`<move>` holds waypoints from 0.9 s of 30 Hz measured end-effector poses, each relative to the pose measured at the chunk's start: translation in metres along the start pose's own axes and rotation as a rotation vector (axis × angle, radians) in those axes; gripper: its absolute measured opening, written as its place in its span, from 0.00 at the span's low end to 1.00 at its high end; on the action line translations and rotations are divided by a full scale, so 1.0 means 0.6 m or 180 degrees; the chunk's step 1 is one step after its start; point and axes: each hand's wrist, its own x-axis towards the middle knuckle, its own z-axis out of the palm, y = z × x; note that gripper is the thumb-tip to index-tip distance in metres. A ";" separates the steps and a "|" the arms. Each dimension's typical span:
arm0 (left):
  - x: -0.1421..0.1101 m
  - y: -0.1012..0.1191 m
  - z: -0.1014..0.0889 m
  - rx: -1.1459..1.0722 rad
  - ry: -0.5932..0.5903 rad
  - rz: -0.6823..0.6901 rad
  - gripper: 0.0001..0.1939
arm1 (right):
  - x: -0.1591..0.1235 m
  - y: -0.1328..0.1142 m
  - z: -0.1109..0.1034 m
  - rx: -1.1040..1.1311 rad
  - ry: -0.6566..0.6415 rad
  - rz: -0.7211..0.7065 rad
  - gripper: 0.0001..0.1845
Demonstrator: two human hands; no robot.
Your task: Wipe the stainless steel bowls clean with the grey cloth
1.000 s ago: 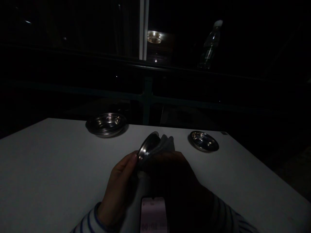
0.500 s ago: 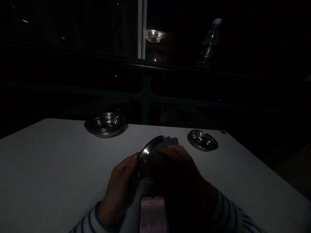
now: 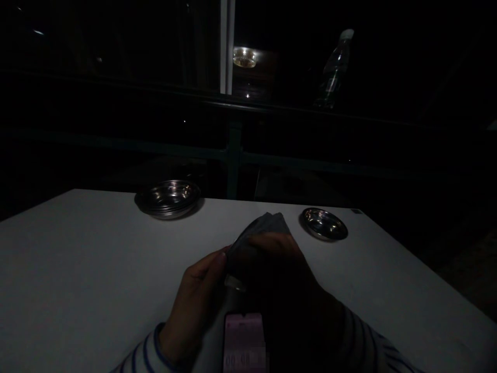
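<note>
The white surface (image 3: 97, 259) carries stacked metal bowls (image 3: 167, 199) beyond my fingers (image 3: 216, 267) to the left, a single bowl (image 3: 325, 224) beyond them right, a lit phone (image 3: 244, 334) nearer me.

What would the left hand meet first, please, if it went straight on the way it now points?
The left hand would probably meet the grey cloth first, right at its fingertips; the dim picture leaves the exact depth unclear.

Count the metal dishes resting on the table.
At least 3: one dish alone on the right, the rest nested in a stack on the left. Lower dishes there are mostly hidden, so the exact total is uncertain.
</note>
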 end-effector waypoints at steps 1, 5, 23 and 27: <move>-0.001 0.000 0.000 0.0008 0.0005 -0.0018 0.16 | 0.001 0.007 -0.003 0.0040 0.0051 0.0150 0.11; -0.003 0.003 0.004 0.0094 0.0047 -0.0035 0.16 | 0.005 0.036 -0.014 0.0227 0.0101 0.0722 0.13; -0.003 0.010 0.010 -0.0050 0.0098 -0.0030 0.15 | 0.002 0.025 -0.005 0.0037 0.0071 0.0452 0.13; -0.004 0.007 0.010 -0.0140 0.0087 0.0021 0.15 | 0.000 -0.007 0.000 -0.0278 -0.0144 -0.0156 0.09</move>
